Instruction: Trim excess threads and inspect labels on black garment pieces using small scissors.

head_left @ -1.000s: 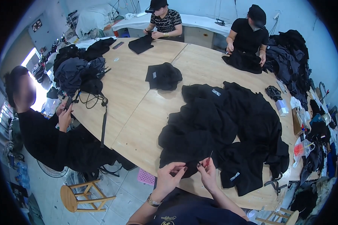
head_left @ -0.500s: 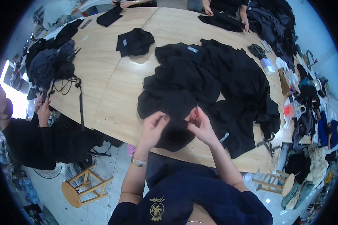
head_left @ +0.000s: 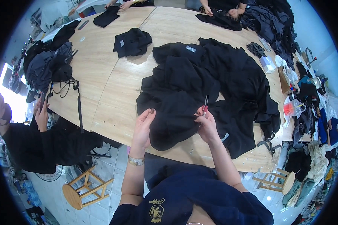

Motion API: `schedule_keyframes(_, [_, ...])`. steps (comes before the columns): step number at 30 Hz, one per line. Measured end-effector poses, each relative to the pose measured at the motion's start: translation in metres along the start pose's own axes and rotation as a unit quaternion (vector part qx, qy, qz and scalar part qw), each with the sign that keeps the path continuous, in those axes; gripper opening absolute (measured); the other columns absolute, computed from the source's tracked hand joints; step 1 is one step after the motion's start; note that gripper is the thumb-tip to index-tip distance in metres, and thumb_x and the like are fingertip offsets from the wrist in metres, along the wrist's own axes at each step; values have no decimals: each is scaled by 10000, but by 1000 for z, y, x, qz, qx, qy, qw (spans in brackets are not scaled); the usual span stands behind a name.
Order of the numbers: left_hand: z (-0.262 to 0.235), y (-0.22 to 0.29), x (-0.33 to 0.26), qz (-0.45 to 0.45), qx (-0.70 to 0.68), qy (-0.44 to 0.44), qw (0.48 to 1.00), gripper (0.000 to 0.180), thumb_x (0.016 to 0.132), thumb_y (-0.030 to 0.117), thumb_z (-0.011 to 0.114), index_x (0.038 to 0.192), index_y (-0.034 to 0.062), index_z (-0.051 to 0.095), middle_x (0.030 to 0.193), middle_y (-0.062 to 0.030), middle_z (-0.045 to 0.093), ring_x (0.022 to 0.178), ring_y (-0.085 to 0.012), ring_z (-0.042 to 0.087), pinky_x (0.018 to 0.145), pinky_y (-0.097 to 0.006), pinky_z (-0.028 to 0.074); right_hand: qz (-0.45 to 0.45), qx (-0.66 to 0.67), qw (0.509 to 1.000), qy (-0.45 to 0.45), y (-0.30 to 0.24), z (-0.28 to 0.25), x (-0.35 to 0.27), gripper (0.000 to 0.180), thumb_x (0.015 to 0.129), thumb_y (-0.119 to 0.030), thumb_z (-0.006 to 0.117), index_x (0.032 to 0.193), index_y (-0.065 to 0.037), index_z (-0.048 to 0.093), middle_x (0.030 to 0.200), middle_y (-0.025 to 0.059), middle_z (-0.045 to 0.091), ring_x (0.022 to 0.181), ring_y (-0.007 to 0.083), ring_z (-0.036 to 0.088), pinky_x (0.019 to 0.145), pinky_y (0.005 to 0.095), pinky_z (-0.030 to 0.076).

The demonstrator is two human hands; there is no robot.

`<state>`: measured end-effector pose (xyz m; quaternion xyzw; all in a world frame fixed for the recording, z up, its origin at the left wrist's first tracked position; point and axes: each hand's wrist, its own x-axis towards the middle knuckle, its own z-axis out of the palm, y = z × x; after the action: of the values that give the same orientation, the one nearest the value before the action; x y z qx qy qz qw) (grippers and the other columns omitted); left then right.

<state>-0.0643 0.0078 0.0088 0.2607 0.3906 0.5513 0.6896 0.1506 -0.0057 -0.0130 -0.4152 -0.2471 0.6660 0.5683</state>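
A black garment [head_left: 172,123] lies in loose folds on the wooden table in front of me. My left hand [head_left: 143,125] is at its near left edge, thumb and fingertips pinched together; whatever may be between them is too small to tell. In my right hand [head_left: 206,125] is a pair of thread snips [head_left: 205,110] with red handles, the thin metal blades pointing away from me. That hand is over the garment's right part, its fingers closed round the handles.
More black cloth [head_left: 236,71] spreads to the right, and a folded black piece [head_left: 133,42] lies farther off. Dark garments [head_left: 45,63] are heaped at the left. Co-workers' hands [head_left: 233,13] handle cloth across the table; a seated person [head_left: 30,138] is at the left. Wooden stools [head_left: 73,197] stand below.
My hands have moved apart: the left toward the garment's left edge, the right slightly rightward with the snips. The snips now show more plainly.
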Motion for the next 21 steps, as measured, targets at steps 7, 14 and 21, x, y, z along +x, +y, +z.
schedule_keyframes(7, [1,3,2,-39,-10,-27,999,96,899,139,564,807,112,574,771,82,540,727,9,463,685,-161,354,-22,-37,999,22,5,3,9,231,712,75,519,810,-113,426,781,-28,467,767,66,472,652,190,349])
schedule_keyframes(14, [-5,-4,4,-31,16,-34,999,86,895,117,567,814,99,546,750,93,504,711,16,435,666,-180,354,-69,-66,995,24,15,1,13,214,733,74,512,815,-103,425,797,-6,503,747,74,481,665,184,361])
schedule_keyframes(21, [-6,2,4,346,590,99,723,244,745,80,679,931,11,538,822,-118,580,716,-244,563,671,-313,455,-62,0,989,134,17,-18,20,186,773,29,531,828,-116,429,733,-53,435,657,31,406,594,178,326])
